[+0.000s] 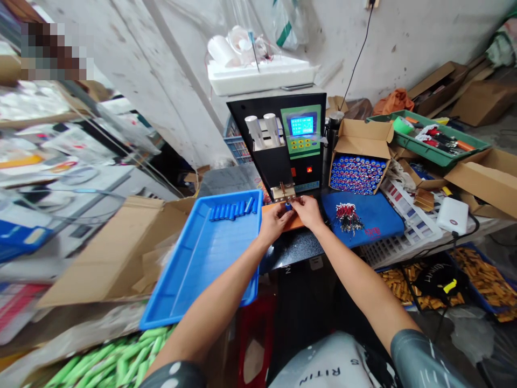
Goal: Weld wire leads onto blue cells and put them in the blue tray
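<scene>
Left hand (273,220) and right hand (307,210) pinch one blue cell (288,206) together under the welder (287,145) tips | cell looks small, rigid, smooth, light; best held by its sides | blue tray (194,269) of cells lies left on worktop (294,245).

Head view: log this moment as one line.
left hand: holds blue cell | right hand: on same cell | position: under welder | blue tray: cells rowed
</scene>
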Tool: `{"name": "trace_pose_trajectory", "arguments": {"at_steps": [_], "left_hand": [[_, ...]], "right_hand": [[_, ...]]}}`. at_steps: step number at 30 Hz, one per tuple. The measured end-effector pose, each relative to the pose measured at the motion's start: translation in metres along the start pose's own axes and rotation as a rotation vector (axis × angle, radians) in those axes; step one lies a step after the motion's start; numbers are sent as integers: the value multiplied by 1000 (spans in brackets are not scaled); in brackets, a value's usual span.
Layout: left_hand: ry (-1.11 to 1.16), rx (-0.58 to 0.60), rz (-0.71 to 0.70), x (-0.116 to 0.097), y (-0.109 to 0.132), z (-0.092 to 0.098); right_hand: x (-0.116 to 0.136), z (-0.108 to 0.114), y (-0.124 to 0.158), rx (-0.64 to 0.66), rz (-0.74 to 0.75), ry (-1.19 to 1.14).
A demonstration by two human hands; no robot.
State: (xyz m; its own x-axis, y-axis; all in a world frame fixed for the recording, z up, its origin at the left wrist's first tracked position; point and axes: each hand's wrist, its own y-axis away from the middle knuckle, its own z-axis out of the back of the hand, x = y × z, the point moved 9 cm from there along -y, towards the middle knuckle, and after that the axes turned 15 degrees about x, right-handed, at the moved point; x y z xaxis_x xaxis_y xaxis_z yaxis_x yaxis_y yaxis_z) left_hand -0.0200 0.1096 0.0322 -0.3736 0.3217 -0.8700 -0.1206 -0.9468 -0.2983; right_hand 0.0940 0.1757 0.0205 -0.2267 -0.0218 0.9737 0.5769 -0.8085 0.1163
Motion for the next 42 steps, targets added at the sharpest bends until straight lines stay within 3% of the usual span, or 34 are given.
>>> {"name": "trace_pose_trajectory", "arguments": {"at_steps": [21, 25, 33, 42], "left_hand": [[-54, -32, 73, -2, 2, 3], [-88, -28, 74, -2, 2, 2], [-158, -49, 49, 0, 3, 2], [-114, -24, 89, 18, 5, 1]], "right_hand": [[7, 0, 3, 2, 29, 9], [4, -1, 6, 28, 53, -98], [-6, -17, 36, 175, -158, -245], [-4, -44, 36, 297, -238, -303]]}}
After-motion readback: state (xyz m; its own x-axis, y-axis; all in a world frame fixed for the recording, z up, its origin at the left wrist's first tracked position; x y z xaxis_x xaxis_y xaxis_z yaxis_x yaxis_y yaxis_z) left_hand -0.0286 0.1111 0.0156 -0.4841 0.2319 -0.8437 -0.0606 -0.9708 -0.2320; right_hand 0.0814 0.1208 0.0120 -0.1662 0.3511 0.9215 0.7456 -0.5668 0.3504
